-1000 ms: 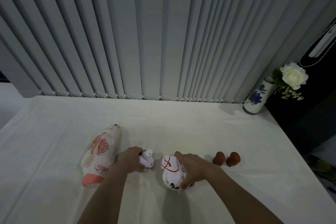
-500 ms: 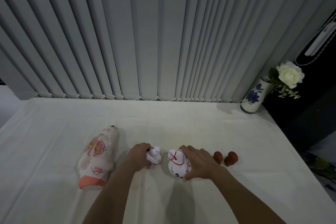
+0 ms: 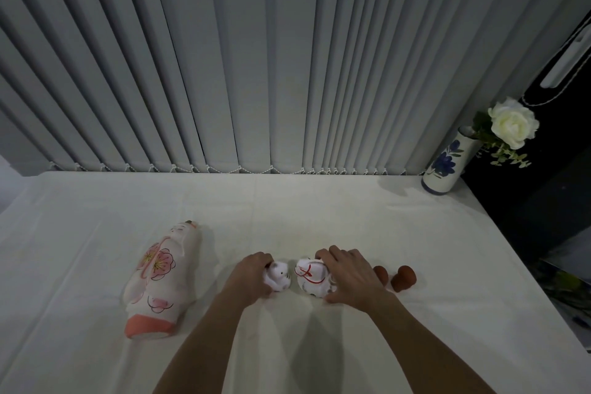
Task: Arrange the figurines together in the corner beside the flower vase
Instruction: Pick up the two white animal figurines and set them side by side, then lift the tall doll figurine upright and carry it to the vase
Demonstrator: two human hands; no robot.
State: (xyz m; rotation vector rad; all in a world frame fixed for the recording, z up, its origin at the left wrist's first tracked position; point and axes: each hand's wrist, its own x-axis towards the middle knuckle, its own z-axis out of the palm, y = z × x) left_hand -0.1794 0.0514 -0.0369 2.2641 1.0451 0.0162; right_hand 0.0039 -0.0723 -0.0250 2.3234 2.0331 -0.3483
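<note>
Left hand (image 3: 252,278), right hand (image 3: 350,278) curled, seemingly gripping.

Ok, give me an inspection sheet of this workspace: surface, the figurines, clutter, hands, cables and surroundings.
Surface: table under a white cloth, lightly creased.
Job's things: tall floral figurine lying on its side at left; small white animal figurine and red-ribboned white figurine mid-table; two brown figurines to their right; flower vase upright in the far right corner, no figurine beside it yet.
Clutter: nothing seen.
Hands: left hand gripping the small animal; right hand over the red-ribboned one.
Cables: a cord on the dark wall.
Surroundings: grey vertical blinds behind the table.
</note>
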